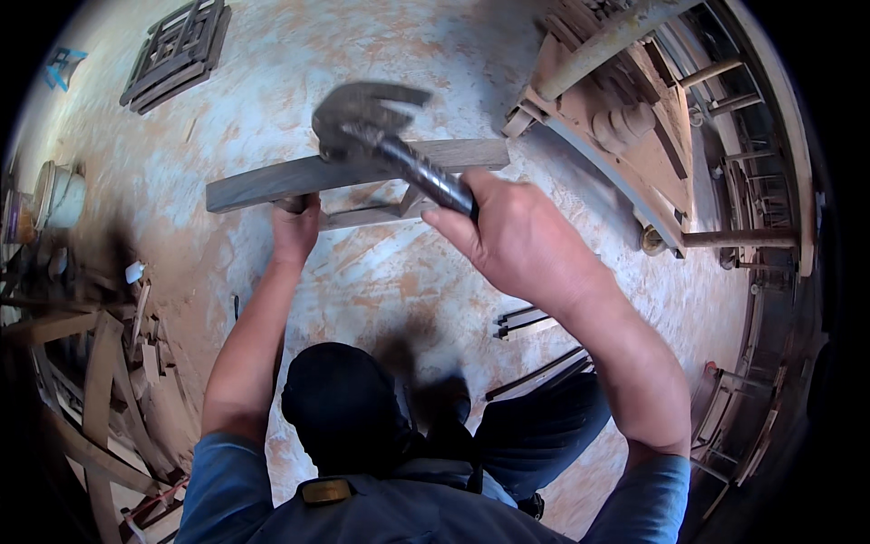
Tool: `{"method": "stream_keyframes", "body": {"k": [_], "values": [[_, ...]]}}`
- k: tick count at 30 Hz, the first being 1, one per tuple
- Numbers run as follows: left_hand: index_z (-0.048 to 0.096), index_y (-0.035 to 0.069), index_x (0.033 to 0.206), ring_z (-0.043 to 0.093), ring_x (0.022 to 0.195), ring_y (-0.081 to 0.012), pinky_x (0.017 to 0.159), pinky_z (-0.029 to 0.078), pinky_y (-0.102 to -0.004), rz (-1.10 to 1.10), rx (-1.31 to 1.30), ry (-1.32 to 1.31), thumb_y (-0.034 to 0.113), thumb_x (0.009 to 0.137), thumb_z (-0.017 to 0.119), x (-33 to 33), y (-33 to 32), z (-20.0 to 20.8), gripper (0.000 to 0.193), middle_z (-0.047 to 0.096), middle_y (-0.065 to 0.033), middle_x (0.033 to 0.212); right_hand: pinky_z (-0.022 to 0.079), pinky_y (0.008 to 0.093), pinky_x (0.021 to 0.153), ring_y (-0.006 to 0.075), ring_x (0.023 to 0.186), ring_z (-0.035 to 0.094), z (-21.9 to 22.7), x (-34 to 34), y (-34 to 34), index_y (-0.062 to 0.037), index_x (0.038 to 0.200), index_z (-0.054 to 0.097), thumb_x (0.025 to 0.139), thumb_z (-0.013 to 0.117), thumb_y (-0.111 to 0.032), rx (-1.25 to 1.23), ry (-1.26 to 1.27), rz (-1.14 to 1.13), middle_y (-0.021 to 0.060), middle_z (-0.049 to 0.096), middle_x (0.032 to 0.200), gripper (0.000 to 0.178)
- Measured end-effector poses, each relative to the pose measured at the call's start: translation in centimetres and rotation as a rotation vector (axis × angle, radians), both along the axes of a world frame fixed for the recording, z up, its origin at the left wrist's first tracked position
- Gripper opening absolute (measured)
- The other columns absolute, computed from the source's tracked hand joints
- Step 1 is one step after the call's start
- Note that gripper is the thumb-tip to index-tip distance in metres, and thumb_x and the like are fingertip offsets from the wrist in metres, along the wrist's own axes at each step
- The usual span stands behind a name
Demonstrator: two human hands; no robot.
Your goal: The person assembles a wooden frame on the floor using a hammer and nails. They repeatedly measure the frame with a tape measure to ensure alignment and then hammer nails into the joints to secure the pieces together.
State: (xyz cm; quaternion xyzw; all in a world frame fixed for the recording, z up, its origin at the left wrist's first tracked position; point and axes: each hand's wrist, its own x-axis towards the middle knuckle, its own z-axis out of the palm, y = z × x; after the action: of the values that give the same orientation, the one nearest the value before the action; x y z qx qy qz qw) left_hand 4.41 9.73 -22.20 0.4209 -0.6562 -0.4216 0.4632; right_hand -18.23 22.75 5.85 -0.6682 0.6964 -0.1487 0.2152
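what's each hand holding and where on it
The right hand grips a hammer at the lower end of its handle. The left hand holds the wooden frame from beneath its top rail, near the left end.

Hammer head: smeared by motion blur, its outline doubled. Hammer handle: near end hidden inside the right hand. Left hand: fingertips concealed behind the wooden frame, whose lower rails are partly covered by both hands. Furniture parts at far right and wood scraps at near left: cut off by the dark rim, details too small to tell.
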Motion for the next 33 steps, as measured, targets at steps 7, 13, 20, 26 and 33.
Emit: {"method": "stream_keyframes", "body": {"k": [7, 13, 20, 26, 33], "values": [[0.063, 0.002, 0.099, 0.058, 0.076, -0.0116, 0.07, 0.049, -0.029, 0.041, 0.092, -0.175, 0.011, 0.094, 0.06, -0.1, 0.0, 0.7, 0.011, 0.063, -0.0043, 0.083, 0.047, 0.042, 0.056, 0.0343, 0.056, 0.058, -0.9, -1.2, 1.2, 0.0021, 0.086, 0.06, 0.092, 0.063, -0.039, 0.083, 0.009, -0.091, 0.0178, 0.056, 0.06, 0.042], [0.06, -0.002, 0.102, 0.059, 0.083, -0.0131, 0.076, 0.048, -0.0278, 0.029, 0.061, 0.002, 0.005, 0.092, 0.061, 0.7, 0.5, -1.2, 0.013, 0.064, -0.0044, 0.092, 0.048, 0.036, 0.055, 0.0184, 0.056, 0.059, -4.7, -1.6, 8.1, -0.0007, 0.083, 0.057, 0.091, 0.065, -0.036, 0.153, -0.191, -0.297, 0.0107, 0.055, 0.059, 0.037], [0.059, 0.001, 0.096, 0.056, 0.074, -0.0105, 0.07, 0.047, -0.0256, 0.161, 0.307, 0.13, 0.005, 0.091, 0.061, -1.5, -0.4, -5.3, 0.007, 0.06, -0.0016, 0.084, 0.049, 0.0346, 0.054, 0.0218, 0.055, 0.061, -17.4, -0.8, 15.2, 0.0026, 0.094, 0.058, 0.092, 0.064, -0.032, 0.412, -0.631, -0.824, 0.0143, 0.058, 0.062, 0.035], [0.053, 0.001, 0.099, 0.048, 0.052, -0.0098, 0.049, 0.042, -0.028, 0.175, 0.603, 0.07, 0.007, 0.084, 0.068, -1.5, -3.0, -3.6, 0.021, 0.055, -0.0026, 0.071, 0.05, 0.0488, 0.074, 0.0469, 0.081, 0.062, -25.4, -1.7, 14.4, 0.0026, 0.106, 0.056, 0.089, 0.062, -0.027, 0.283, -0.073, -0.754, 0.0269, 0.065, 0.084, 0.035], [0.051, 0.007, 0.094, 0.046, 0.046, -0.0151, 0.043, 0.039, -0.0342, 0.126, 1.033, 0.033, 0.009, 0.081, 0.065, 3.8, -3.2, -10.5, 0.02, 0.046, -0.0019, 0.064, 0.047, 0.0481, 0.088, 0.0411, 0.106, 0.057, -33.1, -2.0, 16.8, -0.0044, 0.126, 0.046, 0.088, 0.063, -0.025, 0.45, 0.112, -0.864, 0.0211, 0.058, 0.113, 0.046]]}}
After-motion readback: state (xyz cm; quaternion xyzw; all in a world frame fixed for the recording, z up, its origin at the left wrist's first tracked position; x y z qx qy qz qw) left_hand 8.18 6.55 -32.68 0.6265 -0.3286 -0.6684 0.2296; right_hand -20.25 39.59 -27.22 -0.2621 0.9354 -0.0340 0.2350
